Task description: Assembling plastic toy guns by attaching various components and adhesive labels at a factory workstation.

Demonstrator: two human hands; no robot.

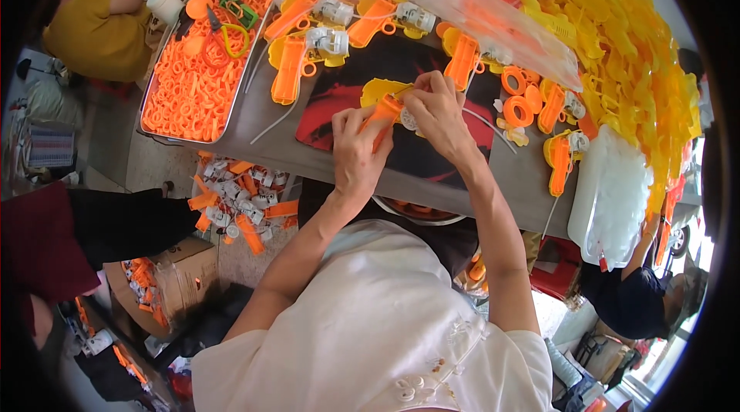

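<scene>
Over the dark red-and-black mat (320,115), my left hand (358,154) is closed around an orange-and-yellow plastic assembly (383,111). Its yellow shell points away from me, and a small whitish round part shows beside the orange piece. My right hand (441,115) is pinched at the assembly's right side; whatever sits between those fingertips is too small or hidden to name. Similar assemblies lie beyond the mat, such as an orange one with a white mechanism (288,71). Orange rings (517,110) lie to the right.
A metal tray (250,65) of small orange parts, with yellow-handled scissors (231,38) on top, stands left. Clear plastic bags (493,7) and a yellow heap (609,50) fill the far side. A white bin (617,188) stands right. Other people (100,34) are nearby.
</scene>
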